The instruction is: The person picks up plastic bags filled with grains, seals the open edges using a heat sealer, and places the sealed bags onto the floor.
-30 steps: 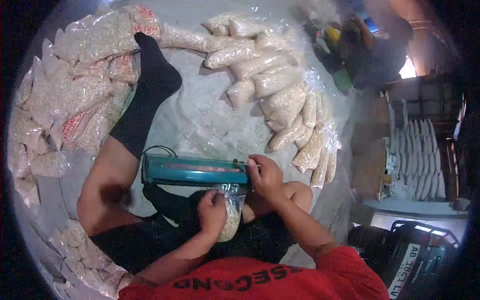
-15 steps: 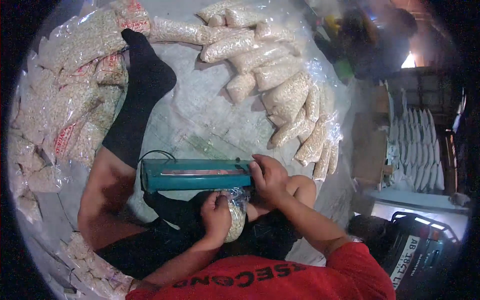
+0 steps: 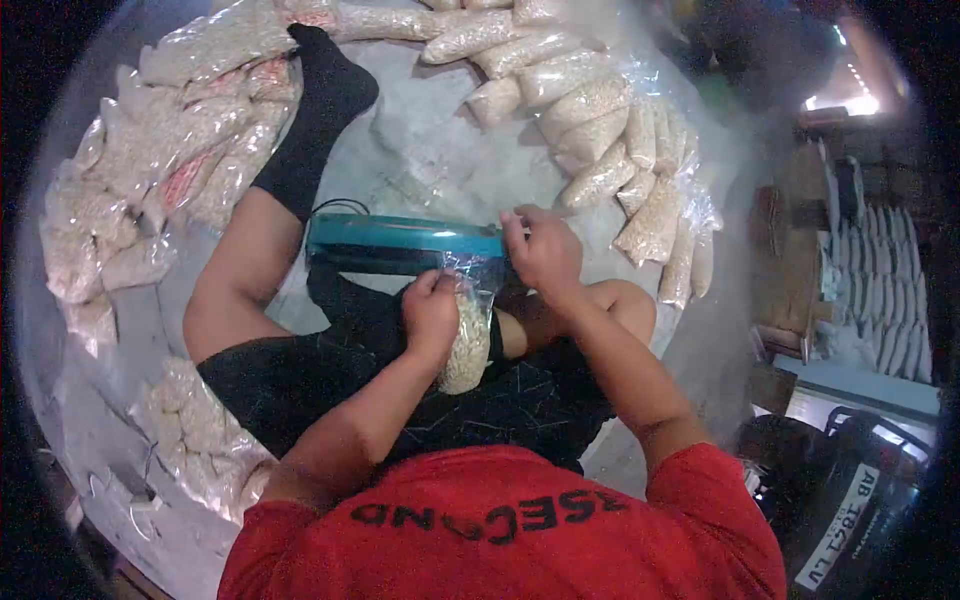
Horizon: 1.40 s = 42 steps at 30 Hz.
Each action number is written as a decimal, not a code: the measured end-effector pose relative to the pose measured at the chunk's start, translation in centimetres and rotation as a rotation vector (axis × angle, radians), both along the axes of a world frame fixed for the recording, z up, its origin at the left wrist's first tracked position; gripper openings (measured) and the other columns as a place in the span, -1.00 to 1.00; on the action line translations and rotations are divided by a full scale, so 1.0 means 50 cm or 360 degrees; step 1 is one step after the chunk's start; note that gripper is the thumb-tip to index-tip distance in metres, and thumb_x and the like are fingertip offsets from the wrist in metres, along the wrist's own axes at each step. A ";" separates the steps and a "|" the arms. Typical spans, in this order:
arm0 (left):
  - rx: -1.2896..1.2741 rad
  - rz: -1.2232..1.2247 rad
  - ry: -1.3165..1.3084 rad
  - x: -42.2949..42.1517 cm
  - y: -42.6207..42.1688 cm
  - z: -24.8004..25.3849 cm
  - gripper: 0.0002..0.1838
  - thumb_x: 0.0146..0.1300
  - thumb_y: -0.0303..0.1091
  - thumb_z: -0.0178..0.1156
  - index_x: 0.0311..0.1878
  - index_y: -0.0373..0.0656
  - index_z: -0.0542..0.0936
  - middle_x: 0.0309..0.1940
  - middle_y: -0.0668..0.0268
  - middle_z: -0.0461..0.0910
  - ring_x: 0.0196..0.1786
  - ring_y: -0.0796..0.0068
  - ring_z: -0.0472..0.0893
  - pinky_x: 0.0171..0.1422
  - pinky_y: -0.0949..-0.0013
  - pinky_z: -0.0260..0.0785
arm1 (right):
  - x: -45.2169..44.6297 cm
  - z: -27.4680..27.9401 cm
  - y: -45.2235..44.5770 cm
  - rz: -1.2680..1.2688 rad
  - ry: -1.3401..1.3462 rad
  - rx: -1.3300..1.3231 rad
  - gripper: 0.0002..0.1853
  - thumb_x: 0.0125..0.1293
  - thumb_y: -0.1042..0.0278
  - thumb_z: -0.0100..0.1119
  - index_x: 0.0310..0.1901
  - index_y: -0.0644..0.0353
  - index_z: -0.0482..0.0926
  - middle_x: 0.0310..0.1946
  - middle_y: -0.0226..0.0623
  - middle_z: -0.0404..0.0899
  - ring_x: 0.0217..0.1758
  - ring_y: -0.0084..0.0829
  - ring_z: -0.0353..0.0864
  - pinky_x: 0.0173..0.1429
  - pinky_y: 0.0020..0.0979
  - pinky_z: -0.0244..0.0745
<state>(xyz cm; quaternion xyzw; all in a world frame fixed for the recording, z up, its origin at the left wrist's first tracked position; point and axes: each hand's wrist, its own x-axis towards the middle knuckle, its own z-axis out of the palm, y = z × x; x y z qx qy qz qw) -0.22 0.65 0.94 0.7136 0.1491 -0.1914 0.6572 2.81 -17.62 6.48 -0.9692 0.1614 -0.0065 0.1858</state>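
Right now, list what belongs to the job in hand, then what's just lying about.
Belongs to the job:
clear bag, in the left hand
teal device, right hand at one end
filled bags on the floor, probably same work

Lying about, apparently:
number plate, lower right
white packs, far right

Two hands: one left hand [image 3: 431,312], one right hand [image 3: 545,252]. One teal device [image 3: 400,238] and one part-filled bag [image 3: 467,352] at centre. At least a dozen packed bags [image 3: 590,142] upper right; the bag pile [image 3: 190,130] upper left overlaps too much to count. One number plate [image 3: 838,527] lower right.
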 end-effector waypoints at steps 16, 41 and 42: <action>-0.0454 0.0049 0.0146 0.000 -0.012 -0.056 -0.70 0.42 -0.26 0.16 -0.22 -0.36 0.67 -0.35 0.21 0.69 -0.29 0.45 0.62 -0.11 0.32 0.43 | -0.031 0.195 0.028 0.0455 -0.1019 -0.0264 -0.52 0.33 0.01 0.32 0.06 0.26 0.61 -0.06 0.00 0.64 0.06 0.06 0.58 0.30 -0.03 0.40; -0.0789 -0.0417 -0.0024 -0.171 0.052 0.241 -0.78 0.47 -0.26 0.16 -0.10 -0.24 0.61 -0.21 0.21 0.67 -0.13 0.35 0.66 0.06 0.27 0.54 | -0.382 -0.015 0.077 0.0629 0.0376 0.1837 -0.27 0.05 0.07 0.65 0.21 0.21 0.57 0.12 -0.20 0.69 0.24 -0.30 0.61 0.40 -0.21 0.44; -0.1010 -0.0362 0.0059 -0.191 0.063 0.266 -0.78 0.47 -0.26 0.16 -0.09 -0.23 0.61 -0.18 0.20 0.67 -0.10 0.34 0.66 0.09 0.26 0.52 | -0.378 0.034 0.076 0.0801 0.0377 0.1629 -0.29 0.06 0.14 0.65 0.23 0.21 0.58 0.21 -0.22 0.63 0.30 -0.32 0.55 0.43 -0.22 0.40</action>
